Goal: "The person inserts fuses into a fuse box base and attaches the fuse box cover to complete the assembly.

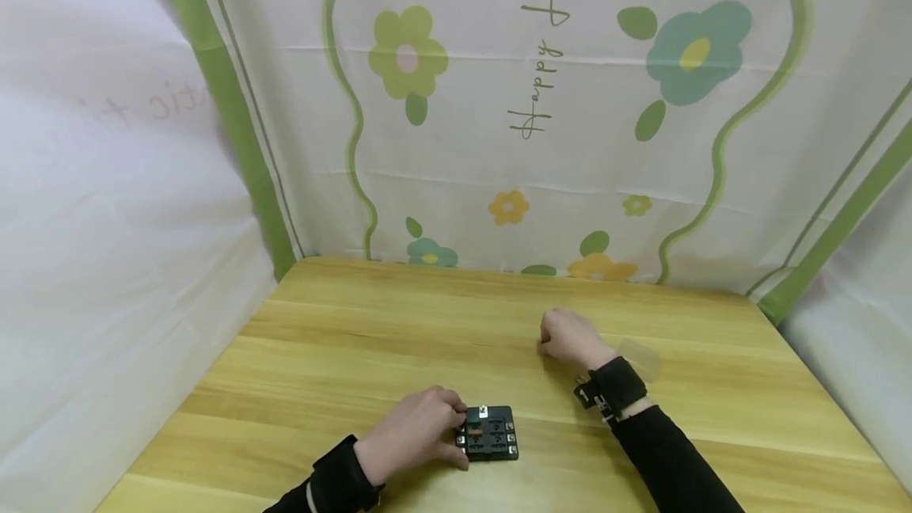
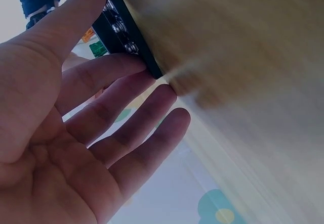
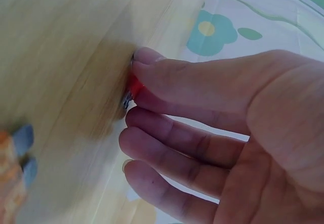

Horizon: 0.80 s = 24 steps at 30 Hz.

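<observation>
We saw a person's two bare hands over a light, yellow-toned wooden counter (image 1: 342, 319). The left hand (image 1: 413, 434), nearer us, gripped the left edge of a flat, black, nearly square plastic block (image 1: 492, 448) with silver metal terminals along its sides; the block lay near the front of the counter, between the two forearms. Its thumb and forefinger held that edge, while the remaining fingers reached out loosely. On the block we noticed small green and orange-red pieces.

Farther back and to the right, the right hand (image 1: 570, 336) pinched a small red piece with shiny metal parts (image 3: 134, 86) between thumb and forefinger, close to the wood; its other fingers were bent. From the right wrist we made out a blurred orange piece with two grey prongs (image 3: 9, 173). Just beside that wrist we found a clear, see-through piece (image 1: 641, 359) on the counter. Behind everything we saw a white flowered curtain (image 1: 463, 133).
</observation>
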Motion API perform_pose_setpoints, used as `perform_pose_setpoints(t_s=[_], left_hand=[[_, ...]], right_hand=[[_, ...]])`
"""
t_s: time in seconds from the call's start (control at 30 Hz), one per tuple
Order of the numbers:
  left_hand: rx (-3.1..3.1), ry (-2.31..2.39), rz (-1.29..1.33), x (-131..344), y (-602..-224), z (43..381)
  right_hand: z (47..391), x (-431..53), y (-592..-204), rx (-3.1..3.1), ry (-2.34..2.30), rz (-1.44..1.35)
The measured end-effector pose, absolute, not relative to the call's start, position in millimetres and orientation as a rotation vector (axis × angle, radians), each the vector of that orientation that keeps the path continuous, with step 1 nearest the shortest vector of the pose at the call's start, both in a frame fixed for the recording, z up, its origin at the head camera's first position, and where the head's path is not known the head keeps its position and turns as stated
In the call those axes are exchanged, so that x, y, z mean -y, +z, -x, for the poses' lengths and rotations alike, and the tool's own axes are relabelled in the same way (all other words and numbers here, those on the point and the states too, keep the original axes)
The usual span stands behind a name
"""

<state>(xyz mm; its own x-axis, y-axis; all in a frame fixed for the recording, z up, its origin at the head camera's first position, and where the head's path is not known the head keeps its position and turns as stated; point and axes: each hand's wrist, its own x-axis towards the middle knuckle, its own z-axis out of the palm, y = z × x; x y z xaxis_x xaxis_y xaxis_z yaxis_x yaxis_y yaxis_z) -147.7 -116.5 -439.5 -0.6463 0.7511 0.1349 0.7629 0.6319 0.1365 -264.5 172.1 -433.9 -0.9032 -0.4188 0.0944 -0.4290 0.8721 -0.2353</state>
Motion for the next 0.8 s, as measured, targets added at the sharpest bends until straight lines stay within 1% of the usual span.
perform_pose_setpoints(t_s=[0.8], left_hand=[[2.766,-0.258,1.296,115.9,-438.4,145.6]], right_hand=[[259.9,-170.9,-431.0,2.971,0.384,-0.726]])
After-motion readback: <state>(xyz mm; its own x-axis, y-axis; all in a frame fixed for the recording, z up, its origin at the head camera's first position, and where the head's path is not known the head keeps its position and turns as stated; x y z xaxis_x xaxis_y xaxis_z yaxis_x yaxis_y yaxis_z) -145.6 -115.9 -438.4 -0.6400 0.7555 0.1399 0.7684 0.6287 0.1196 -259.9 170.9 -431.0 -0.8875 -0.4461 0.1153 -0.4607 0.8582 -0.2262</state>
